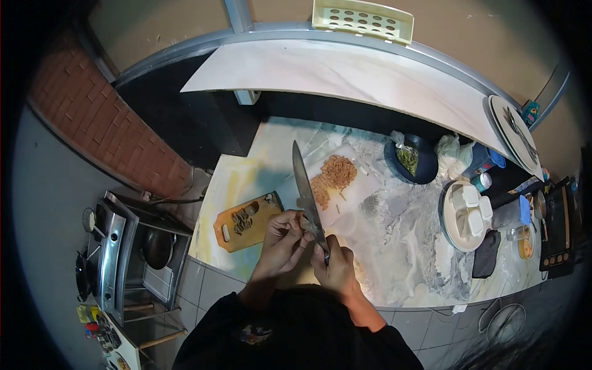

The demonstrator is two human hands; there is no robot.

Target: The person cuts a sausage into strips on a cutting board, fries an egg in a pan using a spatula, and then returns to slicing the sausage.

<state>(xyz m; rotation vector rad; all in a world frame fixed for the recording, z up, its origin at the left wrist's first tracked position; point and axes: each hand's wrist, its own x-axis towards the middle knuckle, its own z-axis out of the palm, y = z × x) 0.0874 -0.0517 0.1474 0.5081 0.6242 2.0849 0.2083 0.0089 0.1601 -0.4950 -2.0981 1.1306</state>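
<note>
My right hand [336,264] is closed around the handle of a large kitchen knife [301,179], its blade pointing up and away from me. Pinched in my left hand [283,242] is a small brownish piece of food [305,222], right at the blade near the handle; its kind cannot be made out. Left of my hands lies a wooden cutting board [251,239] with dark chopped pieces [241,223] on it. Beyond the knife, shredded brown food [338,172] sits heaped on a pale sheet [361,188].
A dark blue bowl [394,171] holds a bag of greens [407,159]. To the right, a round plate [453,231] carries white lidded containers [467,209], beside a black cloth [487,254]. A shelf [345,68] overhangs the counter's back. At left stands a stove [111,246].
</note>
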